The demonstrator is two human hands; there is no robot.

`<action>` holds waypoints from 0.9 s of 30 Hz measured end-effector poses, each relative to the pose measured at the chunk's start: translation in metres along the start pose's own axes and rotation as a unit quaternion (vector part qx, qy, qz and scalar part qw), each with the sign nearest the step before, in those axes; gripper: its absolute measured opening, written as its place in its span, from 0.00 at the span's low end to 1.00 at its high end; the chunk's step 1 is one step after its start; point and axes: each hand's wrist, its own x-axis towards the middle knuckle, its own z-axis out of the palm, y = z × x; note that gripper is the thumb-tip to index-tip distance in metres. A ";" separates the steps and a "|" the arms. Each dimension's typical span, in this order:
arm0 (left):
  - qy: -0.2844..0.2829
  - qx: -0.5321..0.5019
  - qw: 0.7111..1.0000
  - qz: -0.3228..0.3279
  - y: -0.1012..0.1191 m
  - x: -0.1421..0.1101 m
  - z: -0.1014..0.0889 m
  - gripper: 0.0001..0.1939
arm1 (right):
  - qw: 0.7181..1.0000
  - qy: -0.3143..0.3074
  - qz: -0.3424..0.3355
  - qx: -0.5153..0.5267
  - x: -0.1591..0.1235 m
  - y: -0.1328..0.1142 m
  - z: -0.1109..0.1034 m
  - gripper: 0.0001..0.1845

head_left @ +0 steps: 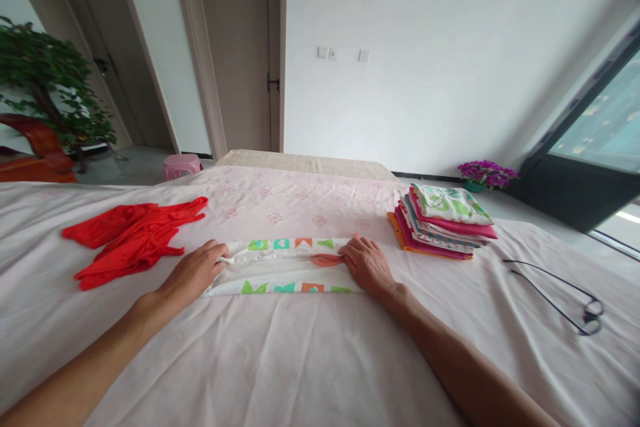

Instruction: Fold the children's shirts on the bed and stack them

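A white cloth garment (280,268) printed with green, teal and orange shapes lies in a long folded strip on the pale sheet. What kind of garment it is, I cannot make out. At its left end my left hand (207,260) is closed, pinching the fabric between thumb and fingers. My right hand (367,261) grips the other end with bent fingers, and its fingertips are partly hidden. An orange patch of the cloth shows beside the right fingers.
Red clothing (135,233) lies spread at the left. A stack of folded clothes (445,223) stands at the right, with black-framed glasses (560,293) nearer me. Beyond the sheet (280,360) are a pink stool (183,165) and purple flowers (487,173).
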 end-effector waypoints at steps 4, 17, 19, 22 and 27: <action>0.040 0.040 0.998 0.023 0.000 0.002 0.000 0.10 | 1.000 0.013 -0.008 -0.005 -0.001 0.001 0.000 0.11; 0.051 0.143 0.988 0.021 0.000 -0.007 -0.012 0.13 | 0.999 -0.006 -0.049 -0.008 -0.002 0.003 -0.006 0.13; 0.037 0.138 0.990 0.007 0.001 -0.007 -0.018 0.17 | 0.999 -0.015 -0.049 -0.004 -0.003 0.004 -0.009 0.13; 0.049 0.115 0.992 -0.002 0.012 -0.003 -0.028 0.20 | 0.999 -0.020 -0.017 0.019 -0.003 0.003 -0.017 0.15; 0.104 -0.024 0.994 0.016 0.063 0.031 -0.020 0.21 | 0.997 -0.033 0.018 0.061 0.016 -0.027 -0.030 0.19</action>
